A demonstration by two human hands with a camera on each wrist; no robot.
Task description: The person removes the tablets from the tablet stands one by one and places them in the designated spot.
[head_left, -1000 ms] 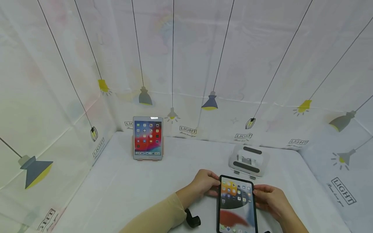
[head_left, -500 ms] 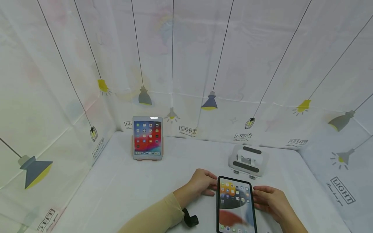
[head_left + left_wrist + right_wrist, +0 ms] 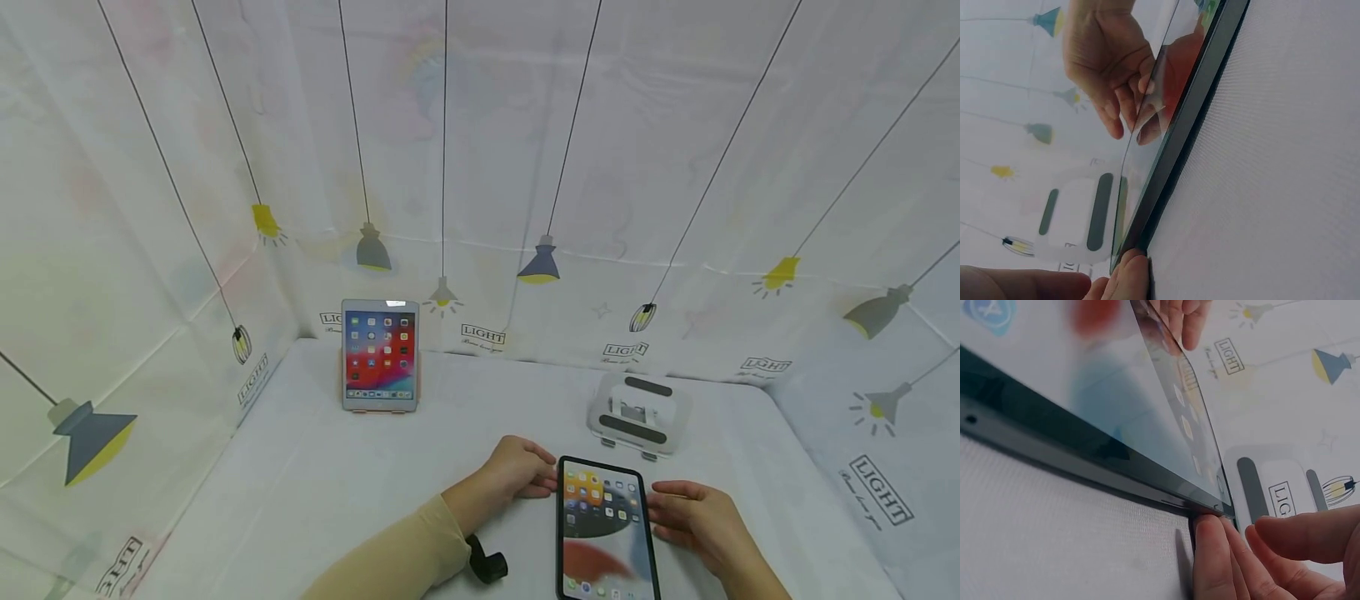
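tablet [image 3: 609,533] | between left fingers [image 3: 1133,278] and right fingers [image 3: 1213,553] | tips at edges, thumbs [image 3: 1310,534] apart

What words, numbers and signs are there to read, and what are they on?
"LIGHT": boxed, printed many times on the white backdrop, some partly hidden.
Curly writing under it: too small or blurred to read surely.
A white sign like an "A": on a blue icon of the black-edged tablet.
Everything else on that tablet and the white-framed tablet: too small or blurred to read.
I can read no number.
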